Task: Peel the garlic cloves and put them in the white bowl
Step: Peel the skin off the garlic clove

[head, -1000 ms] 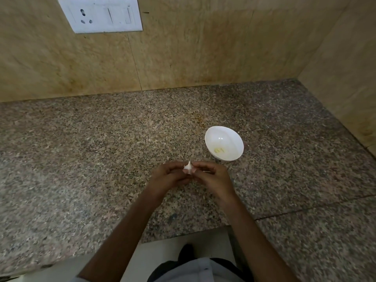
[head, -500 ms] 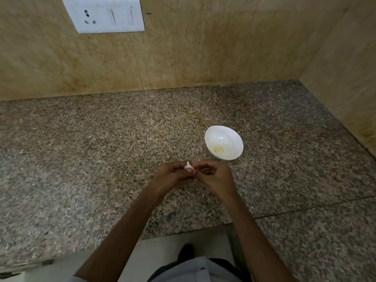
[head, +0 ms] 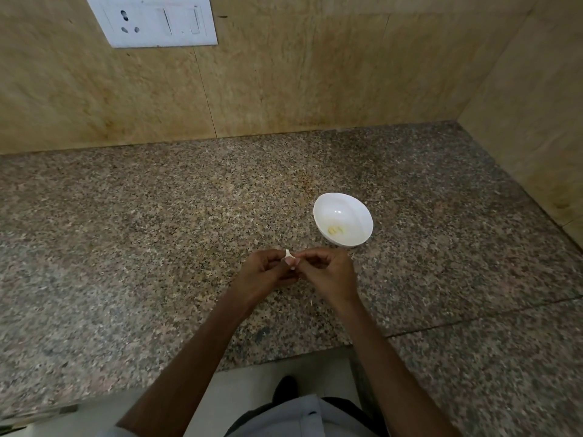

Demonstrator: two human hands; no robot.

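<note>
Mid-frame, left hand [head: 263, 272] and right hand [head: 328, 272] pinch one garlic clove [head: 289, 255], peeling; next, drop it into the white bowl [head: 356, 212] upper right.

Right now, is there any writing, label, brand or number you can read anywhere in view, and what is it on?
None can be read.
Switch plate on the wall: only socket holes and switches, no print visible.
White bowl: plain, no mark showing.
Garlic clove pinched between the left hand and right hand: no label.
Counter: speckled stone only.
</note>
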